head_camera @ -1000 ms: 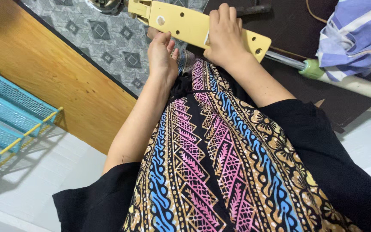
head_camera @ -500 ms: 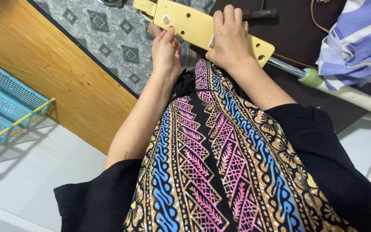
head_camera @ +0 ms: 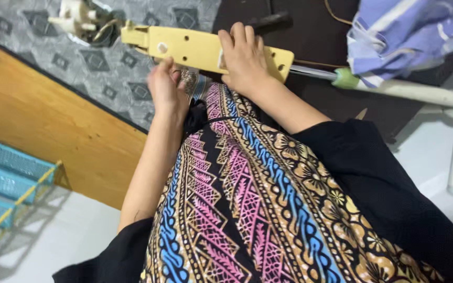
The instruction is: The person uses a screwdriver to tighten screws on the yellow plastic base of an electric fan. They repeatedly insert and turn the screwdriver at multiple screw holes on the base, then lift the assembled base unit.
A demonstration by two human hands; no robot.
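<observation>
- Head view: yellow plastic bar [head_camera: 195,50], long, flat, smooth, drilled with round holes, lying across a patterned cloth-covered lap [head_camera: 247,183].
- Right hand [head_camera: 245,60]: fingers curled over the bar's right half, gripping it.
- Left hand [head_camera: 166,89]: loosely curled just below the bar, fingertips touching its underside; grip unclear.

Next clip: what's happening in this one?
A person seated, seen from above, handles a long pale yellow plastic part with holes in it. The right hand lies over the top of it, fingers wrapped across; the left hand is at its lower edge, fingertips touching the underside. The part lies over a patterned grey mat, above a patterned skirt. A white plug lies beyond its far end, a blue striped cloth to the right and a blue rack at left.
</observation>
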